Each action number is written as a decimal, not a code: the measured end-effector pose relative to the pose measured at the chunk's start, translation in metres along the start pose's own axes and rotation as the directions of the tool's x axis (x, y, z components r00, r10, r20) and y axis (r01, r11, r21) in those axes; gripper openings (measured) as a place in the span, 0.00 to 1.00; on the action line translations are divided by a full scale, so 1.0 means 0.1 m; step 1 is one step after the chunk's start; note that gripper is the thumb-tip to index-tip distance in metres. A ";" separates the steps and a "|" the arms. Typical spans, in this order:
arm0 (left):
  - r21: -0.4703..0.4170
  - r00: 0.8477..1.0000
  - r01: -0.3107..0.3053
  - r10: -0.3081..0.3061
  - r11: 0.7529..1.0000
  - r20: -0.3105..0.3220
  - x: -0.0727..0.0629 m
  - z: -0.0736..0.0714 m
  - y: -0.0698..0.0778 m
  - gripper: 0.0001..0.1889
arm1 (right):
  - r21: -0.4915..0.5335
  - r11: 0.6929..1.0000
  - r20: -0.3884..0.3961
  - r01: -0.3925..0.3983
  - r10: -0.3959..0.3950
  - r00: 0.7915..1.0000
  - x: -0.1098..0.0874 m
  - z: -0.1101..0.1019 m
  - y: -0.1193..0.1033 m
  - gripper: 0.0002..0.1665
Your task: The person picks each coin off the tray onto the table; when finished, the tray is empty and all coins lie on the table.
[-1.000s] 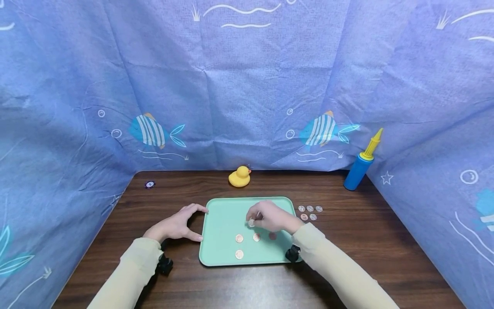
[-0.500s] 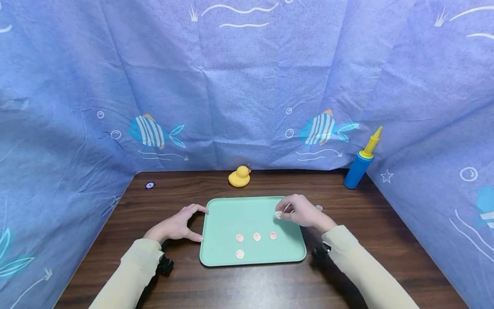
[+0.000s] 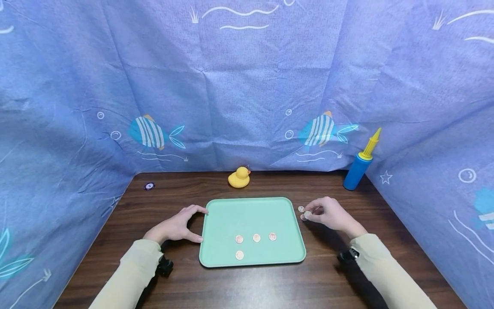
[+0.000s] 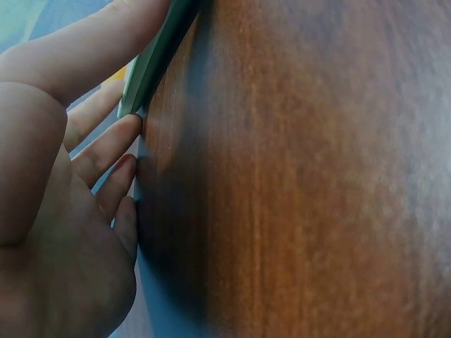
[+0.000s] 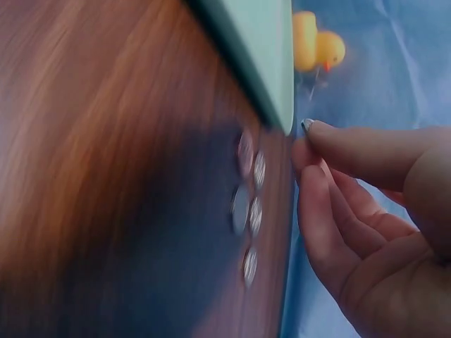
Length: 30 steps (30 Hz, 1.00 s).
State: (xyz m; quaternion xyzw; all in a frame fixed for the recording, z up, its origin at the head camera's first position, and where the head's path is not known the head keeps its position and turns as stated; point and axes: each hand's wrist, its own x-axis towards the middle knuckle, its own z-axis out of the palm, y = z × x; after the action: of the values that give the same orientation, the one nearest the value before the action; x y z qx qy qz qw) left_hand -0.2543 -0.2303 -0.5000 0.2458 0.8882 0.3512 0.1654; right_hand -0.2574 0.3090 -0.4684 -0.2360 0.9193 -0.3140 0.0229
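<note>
My right hand (image 3: 331,213) is just right of the tray, pinching a silvery coin (image 3: 308,214) between thumb and fingertips. In the right wrist view that coin (image 5: 306,125) peeks out at the thumb tip. Below the hand, several coins (image 5: 240,208) lie in two short rows on the table; the head view shows a silver coin (image 3: 301,209) and a coppery one (image 3: 303,217), the others hidden by my hand. The thumb and forefinger of my left hand (image 3: 175,224), spread apart, touch the left rim of the mint-green tray (image 3: 247,214). Several coppery coins (image 3: 256,237) lie on it.
A yellow rubber duck (image 3: 239,177) sits behind the tray. At the back right stands a blue hand pump (image 3: 356,171) with a yellow nozzle. A dark poker chip (image 3: 149,186) lies back left. Blue fish-print cloth (image 3: 247,86) encloses the wooden table (image 3: 247,287).
My right hand has carried the pinched coin from over the middle of the tray rightwards, past its right rim, to above the coins on the table. The left hand stays put.
</note>
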 end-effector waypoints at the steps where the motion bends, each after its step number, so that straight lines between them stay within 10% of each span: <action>1: 0.001 1.000 0.001 -0.001 1.000 -0.001 0.00 0.00 0.00 0.45 | -0.007 1.000 -0.008 -0.006 0.006 1.000 -0.03 -0.01 0.03 0.07; 30: 0.010 1.000 0.010 -0.010 1.000 -0.003 0.02 0.00 -0.03 0.44 | -0.185 0.979 -0.092 -0.087 0.070 0.993 -0.22 -0.04 0.35 0.09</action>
State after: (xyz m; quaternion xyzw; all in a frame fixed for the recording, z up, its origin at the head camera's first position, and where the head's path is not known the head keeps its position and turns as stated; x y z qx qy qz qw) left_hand -0.2565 -0.2310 -0.5025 0.2417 0.8914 0.3464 0.1645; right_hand -0.2529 0.3456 -0.4881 -0.1870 0.9536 -0.2343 -0.0265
